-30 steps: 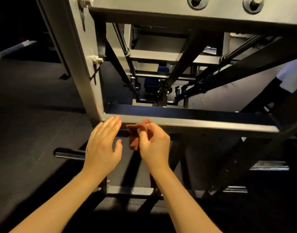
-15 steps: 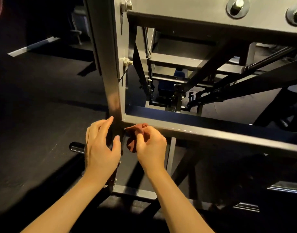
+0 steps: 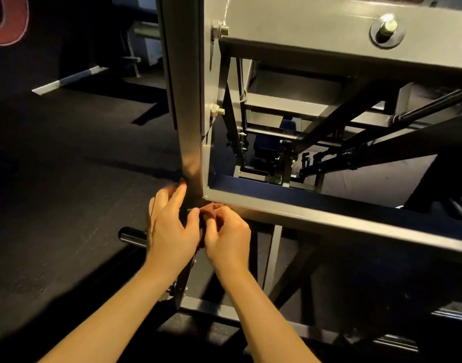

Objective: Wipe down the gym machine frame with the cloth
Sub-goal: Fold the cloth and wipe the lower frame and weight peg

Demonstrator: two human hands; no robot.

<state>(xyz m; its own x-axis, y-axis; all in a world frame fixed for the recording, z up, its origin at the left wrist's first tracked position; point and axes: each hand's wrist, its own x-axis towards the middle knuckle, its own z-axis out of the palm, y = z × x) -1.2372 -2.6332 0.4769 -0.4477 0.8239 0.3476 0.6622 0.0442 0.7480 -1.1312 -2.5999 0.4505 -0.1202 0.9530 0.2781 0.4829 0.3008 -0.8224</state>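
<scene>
The cloth (image 3: 211, 207), a small reddish-brown wad, sits at the lower left corner of the grey frame (image 3: 303, 30), right where the upright post (image 3: 190, 121) meets the long bar (image 3: 329, 218) that runs off to the right. It is pressed up against the underside of that corner, and most of it is hidden behind the fingers.

The right hand (image 3: 227, 233) pinches the cloth, with its thumb and curled fingers bunched round the top of the wad and its knuckles just below the bar. The left hand (image 3: 169, 227) is beside it, the two hands nearly touching. Its fingers (image 3: 179, 195) are straight and close together, laid up along the left face of the post, with the tips touching the metal. Its thumb (image 3: 193, 218) stands out to the right, next to the cloth; whether it touches the cloth I cannot tell. Both forearms come up from the bottom edge of the view.

Two bolts (image 3: 217, 111) stick out of the post's right face, one high and one lower, and a larger bolt with a washer (image 3: 387, 28) sits in the plate above. Inside the frame are dark diagonal braces and a thin strut (image 3: 431, 107). A short black roller (image 3: 131, 235) juts out to the left of the left hand, low down. The floor (image 3: 54, 179) is dark matting, and the frame's lower rail (image 3: 211, 309) shows between the forearms.
</scene>
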